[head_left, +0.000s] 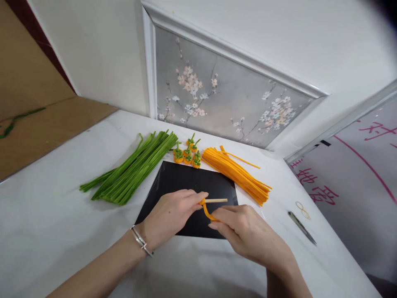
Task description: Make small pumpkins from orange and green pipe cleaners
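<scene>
Over a black mat [189, 182], my left hand [175, 211] is closed on a thin wooden stick [218, 200], which points out to the right. Wound around the stick near my left fingertips is an orange pipe cleaner [206, 212]. Its free end curves down into my right hand [245, 227], where thumb and fingers pinch it. Behind the mat stand several small orange pieces with green tops [187, 155], shaped like little pumpkins. The part of the stick inside my left hand is hidden.
Left of the mat lies a bundle of green pipe cleaners [136, 171]; to the right, a bundle of orange ones [238, 174]. A pen [302, 227] and thin rubber bands [303, 210] lie farther right. A whiteboard [356, 165] and a floral wall panel [229, 91] border the table.
</scene>
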The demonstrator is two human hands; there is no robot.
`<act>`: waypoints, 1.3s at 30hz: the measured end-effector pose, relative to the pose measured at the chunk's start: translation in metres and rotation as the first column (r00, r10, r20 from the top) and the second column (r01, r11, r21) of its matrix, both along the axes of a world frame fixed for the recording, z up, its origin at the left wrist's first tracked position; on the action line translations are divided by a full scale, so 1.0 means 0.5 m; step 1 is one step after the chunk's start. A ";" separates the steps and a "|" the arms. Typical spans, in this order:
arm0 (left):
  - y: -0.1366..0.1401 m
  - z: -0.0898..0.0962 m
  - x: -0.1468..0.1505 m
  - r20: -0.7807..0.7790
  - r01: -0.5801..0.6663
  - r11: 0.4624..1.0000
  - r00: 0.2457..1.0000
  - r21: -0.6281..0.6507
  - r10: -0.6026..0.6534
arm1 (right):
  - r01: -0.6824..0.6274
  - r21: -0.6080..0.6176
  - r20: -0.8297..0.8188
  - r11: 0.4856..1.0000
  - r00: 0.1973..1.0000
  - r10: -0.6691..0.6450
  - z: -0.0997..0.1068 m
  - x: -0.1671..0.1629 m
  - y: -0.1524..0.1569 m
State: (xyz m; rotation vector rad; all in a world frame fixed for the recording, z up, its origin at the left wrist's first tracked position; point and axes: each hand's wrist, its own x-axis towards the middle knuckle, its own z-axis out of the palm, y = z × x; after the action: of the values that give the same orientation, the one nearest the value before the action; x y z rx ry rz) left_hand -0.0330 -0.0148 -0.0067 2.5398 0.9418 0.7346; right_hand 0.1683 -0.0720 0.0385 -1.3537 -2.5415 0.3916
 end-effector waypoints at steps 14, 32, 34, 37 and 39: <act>-0.017 0.018 0.012 -0.013 0.035 0.997 0.999 0.076 -0.034 | 0.245 0.151 -0.261 0.958 0.944 -0.200 -0.021 0.031 0.062; -0.010 0.010 0.005 0.163 0.009 0.997 0.987 -0.074 0.003 | 0.005 -0.143 0.037 0.990 0.999 0.000 -0.027 0.006 0.021; -0.009 0.008 0.004 0.114 -0.017 0.998 0.993 -0.053 0.023 | 0.005 -0.124 0.079 0.992 0.997 0.005 -0.018 0.004 0.010; -0.009 0.006 0.005 0.016 -0.063 0.998 0.998 0.009 0.063 | 0.007 -0.065 0.126 0.998 0.992 0.002 -0.007 0.000 -0.004; -0.009 0.005 0.005 -0.026 -0.074 0.996 0.997 0.047 0.076 | 0.021 -0.016 0.142 1.000 0.990 -0.018 -0.001 -0.003 -0.010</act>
State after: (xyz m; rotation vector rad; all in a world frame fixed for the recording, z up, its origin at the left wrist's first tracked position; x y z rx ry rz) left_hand -0.0304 -0.0195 -0.0043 2.5724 1.0461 0.7530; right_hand 0.1668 -0.0770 0.0379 -1.4604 -2.6415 0.3257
